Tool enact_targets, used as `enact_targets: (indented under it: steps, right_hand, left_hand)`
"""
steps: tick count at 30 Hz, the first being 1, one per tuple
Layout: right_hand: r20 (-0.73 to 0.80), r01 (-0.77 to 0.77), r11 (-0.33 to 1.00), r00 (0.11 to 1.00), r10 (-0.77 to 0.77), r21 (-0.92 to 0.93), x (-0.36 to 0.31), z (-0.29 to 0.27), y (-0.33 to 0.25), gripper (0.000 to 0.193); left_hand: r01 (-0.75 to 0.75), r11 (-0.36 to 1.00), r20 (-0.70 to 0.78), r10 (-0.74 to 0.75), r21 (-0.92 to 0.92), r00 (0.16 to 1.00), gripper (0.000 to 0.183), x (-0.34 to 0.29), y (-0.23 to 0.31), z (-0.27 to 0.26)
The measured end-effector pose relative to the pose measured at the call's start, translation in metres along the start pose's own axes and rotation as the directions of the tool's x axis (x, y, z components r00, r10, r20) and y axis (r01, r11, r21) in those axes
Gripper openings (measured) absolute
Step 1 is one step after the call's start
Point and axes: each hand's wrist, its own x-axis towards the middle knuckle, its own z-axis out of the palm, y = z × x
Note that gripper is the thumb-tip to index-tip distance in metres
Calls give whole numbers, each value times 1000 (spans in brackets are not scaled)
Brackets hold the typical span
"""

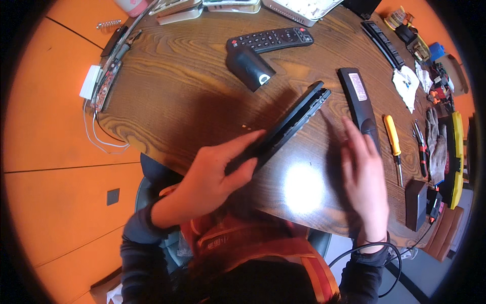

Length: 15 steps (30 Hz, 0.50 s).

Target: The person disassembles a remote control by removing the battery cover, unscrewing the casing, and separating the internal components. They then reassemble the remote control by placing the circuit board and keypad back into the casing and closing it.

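Observation:
My left hand [210, 175] grips a long black remote control [296, 115] by its near end, thumb on one side and fingers on the other. It is tilted up toward the far right, and its casing gapes along the edge, two halves apart at the far end. My right hand [363, 175] hangs over the table with fingers stretched out and nothing in them. Just beyond its fingertips lies a long black casing piece [358, 96] with a pale label. Farther back, a black remote [271, 40] with buttons lies beside a short black cover [249, 67].
To the right lie a yellow-handled screwdriver [392, 134], red-handled pliers [421, 149], a grey glove [435, 144] and a black box [416, 205]. A circuit board [107, 83] with wires is at the left edge. Trays [298, 11] stand at the back.

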Motion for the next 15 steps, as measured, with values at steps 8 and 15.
enact_targets:
  steps: [8,15]
  right_hand:
    - [-266,162,979,956,-124,126,2,12,-5,42]
    - [-88,99,174,994,-72,980,-4,20,-14,91]
  left_hand:
    - [-72,982,-120,52,-174,991,44,12,6,51]
    - [-309,934,-157,338,181,928,51,17,11,72]
